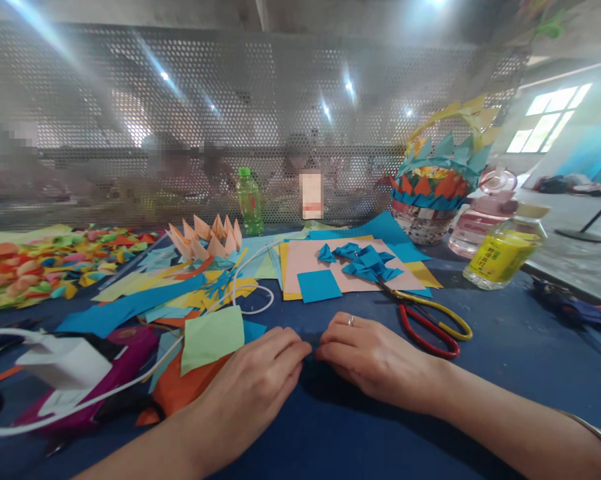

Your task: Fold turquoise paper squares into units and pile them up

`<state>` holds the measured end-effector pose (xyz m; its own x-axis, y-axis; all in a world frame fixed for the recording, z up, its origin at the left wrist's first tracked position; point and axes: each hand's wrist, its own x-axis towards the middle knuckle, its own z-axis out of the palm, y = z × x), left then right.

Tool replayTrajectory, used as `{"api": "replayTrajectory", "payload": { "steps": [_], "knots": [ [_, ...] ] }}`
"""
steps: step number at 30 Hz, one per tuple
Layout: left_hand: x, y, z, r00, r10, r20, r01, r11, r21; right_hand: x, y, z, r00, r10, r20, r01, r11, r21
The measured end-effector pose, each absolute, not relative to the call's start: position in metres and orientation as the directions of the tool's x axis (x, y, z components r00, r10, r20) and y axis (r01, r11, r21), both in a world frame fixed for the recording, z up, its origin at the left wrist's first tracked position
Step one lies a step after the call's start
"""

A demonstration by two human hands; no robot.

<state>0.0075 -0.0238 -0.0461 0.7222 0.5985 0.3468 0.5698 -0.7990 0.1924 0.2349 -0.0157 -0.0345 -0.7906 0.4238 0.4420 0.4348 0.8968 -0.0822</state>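
Seen from the head camera, a person's left hand (263, 377) and right hand (375, 357) nearly meet above a dark blue surface (500, 337), fingers curled inward and fingertips drawn together; whether they pinch anything cannot be told, since the fingers hide it. A ring circles one finger of the right hand.

Just beyond, a flat blue paper square (319, 286) lies over the near edge of a pink sheet (303, 257), with folded blue paper pieces (371, 263) clustered to its right. Scissors (403, 295) with one red and one yellow handle lie beside the right wrist, pointing toward the cluster.

Pale green paper (213, 337) sits near the left hand, above orange paper (183, 383). Farther left are a white charger (67, 363) and a heap of colorful paper pieces (55, 267). A spiky-rimmed paper basket (425, 220) and a yellow-labeled bottle (505, 250) stand at right, before a perforated screen (330, 80).
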Motion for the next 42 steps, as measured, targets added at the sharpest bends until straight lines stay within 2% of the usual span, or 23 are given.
{"api": "replayTrajectory", "payload": {
  "steps": [5, 8, 16, 19, 32, 38, 42],
  "knots": [
    [0.008, -0.023, -0.047, 0.725, 0.609, 0.322, 0.570, -0.793, 0.215, 0.236, -0.014, -0.037, -0.819, 0.372, 0.436, 0.405, 0.914, -0.020],
    [0.008, -0.023, -0.047, 0.735, 0.601, 0.313, 0.580, -0.797, 0.168, 0.236, -0.014, -0.037, -0.820, 0.360, 0.445, 0.401, 0.916, -0.001],
    [0.008, -0.023, -0.046, 0.797, 0.531, 0.286, 0.545, -0.837, 0.035, 0.234, -0.015, -0.035, -0.793, 0.420, 0.441, 0.446, 0.894, -0.049],
    [0.009, -0.022, -0.046, 0.805, 0.524, 0.280, 0.541, -0.841, 0.019, 0.235, -0.015, -0.035, -0.807, 0.408, 0.427, 0.439, 0.898, -0.028],
    [0.015, -0.033, -0.041, 0.816, 0.518, 0.257, 0.560, -0.819, -0.128, 0.235, -0.018, -0.028, -0.877, 0.399, 0.268, 0.422, 0.906, 0.029],
    [0.015, -0.034, -0.046, 0.793, 0.537, 0.288, 0.596, -0.784, -0.177, 0.234, -0.021, -0.025, -0.867, 0.426, 0.258, 0.452, 0.890, 0.051],
    [0.015, -0.038, -0.050, 0.796, 0.449, 0.407, 0.570, -0.781, -0.254, 0.233, -0.023, -0.023, -0.863, 0.436, 0.257, 0.467, 0.881, 0.073]
  ]
}}
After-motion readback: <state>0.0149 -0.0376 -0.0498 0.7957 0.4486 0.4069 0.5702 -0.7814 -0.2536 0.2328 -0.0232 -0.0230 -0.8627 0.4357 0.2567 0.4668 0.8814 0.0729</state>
